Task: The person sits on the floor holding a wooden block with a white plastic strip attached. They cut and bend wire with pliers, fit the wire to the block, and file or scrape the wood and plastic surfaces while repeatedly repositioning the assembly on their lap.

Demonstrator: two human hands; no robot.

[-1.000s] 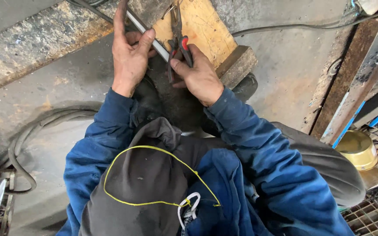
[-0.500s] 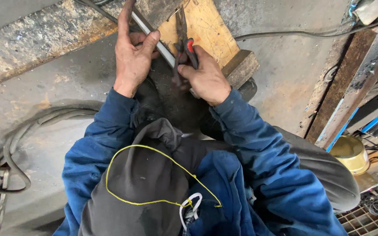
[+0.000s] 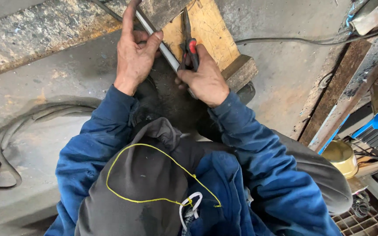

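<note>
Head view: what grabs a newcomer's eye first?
Top centre, the left hand grips a thin grey metal rod while the right hand holds red-handled pliers against it, over a yellow wooden board. Below, blue sleeves and a dark bag with a yellow cord fill the lower frame.

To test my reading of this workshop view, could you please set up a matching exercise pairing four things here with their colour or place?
Things:
1. pliers handles
2. metal rod
3. round tin
4. thick cable

Colour or place:
A. golden, at the right edge beside the planks
B. red and black, gripped in the right hand
C. grey, looping over the floor at the left
D. pale grey, under the fingers of the left hand

Pairs: 1-B, 2-D, 3-A, 4-C
</note>
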